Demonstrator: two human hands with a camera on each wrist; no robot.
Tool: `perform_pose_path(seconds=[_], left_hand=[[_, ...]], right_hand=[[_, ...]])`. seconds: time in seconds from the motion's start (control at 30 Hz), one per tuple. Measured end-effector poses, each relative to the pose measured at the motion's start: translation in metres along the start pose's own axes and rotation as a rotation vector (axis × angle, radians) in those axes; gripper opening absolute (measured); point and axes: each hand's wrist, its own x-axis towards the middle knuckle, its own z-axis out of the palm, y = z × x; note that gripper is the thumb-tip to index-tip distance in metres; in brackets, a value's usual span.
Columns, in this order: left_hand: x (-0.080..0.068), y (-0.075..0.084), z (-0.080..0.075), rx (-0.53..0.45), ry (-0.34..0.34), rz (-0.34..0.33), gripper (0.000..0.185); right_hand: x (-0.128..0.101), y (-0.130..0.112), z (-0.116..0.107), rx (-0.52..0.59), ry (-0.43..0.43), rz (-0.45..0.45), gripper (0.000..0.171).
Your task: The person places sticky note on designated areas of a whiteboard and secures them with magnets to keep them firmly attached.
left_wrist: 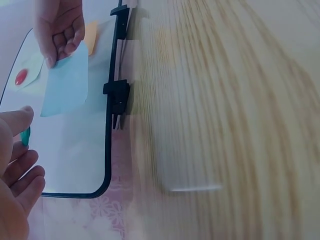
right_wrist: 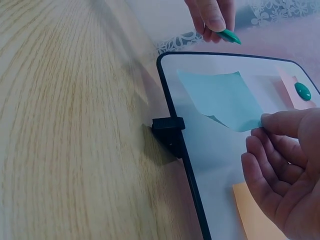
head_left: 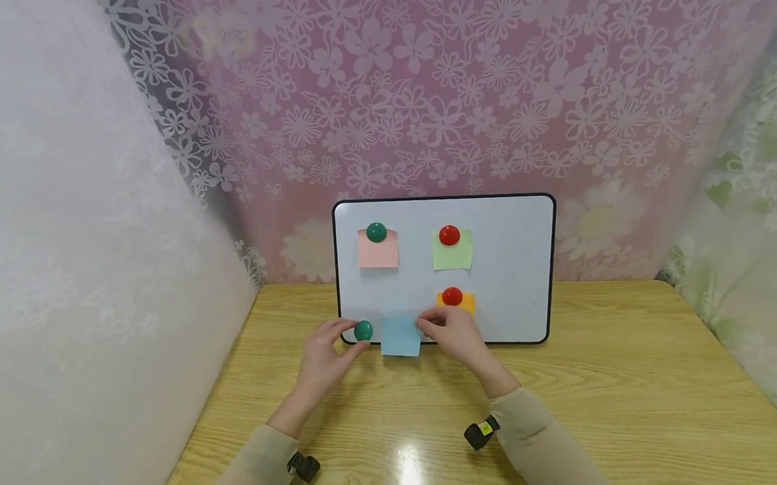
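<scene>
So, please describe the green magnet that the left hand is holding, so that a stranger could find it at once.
Start from the black-framed whiteboard standing on the wooden table. At its lower left corner, the left hand pinches a round green magnet, just left of the light blue paper note held by the right hand. Unlike the other green magnet higher up, it pins no note.

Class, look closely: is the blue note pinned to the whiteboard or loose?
Loose. The right hand pinches the blue note; the left hand holds the green magnet beside it.
</scene>
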Motion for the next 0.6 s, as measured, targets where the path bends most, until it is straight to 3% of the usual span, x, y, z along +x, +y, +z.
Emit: perform_pose_path(seconds=[0.3,0.6], left_hand=[[0.007,0.007,0.005,0.047,0.021,0.078,0.042],[0.014,0.007,0.010,0.066,0.016,0.070,0.040]], right_hand=[[0.012,-0.005,0.005,-0.061,0.000,-0.006,0.016],[0.019,-0.012,0.010,-0.065,0.017,-0.054,0.018]])
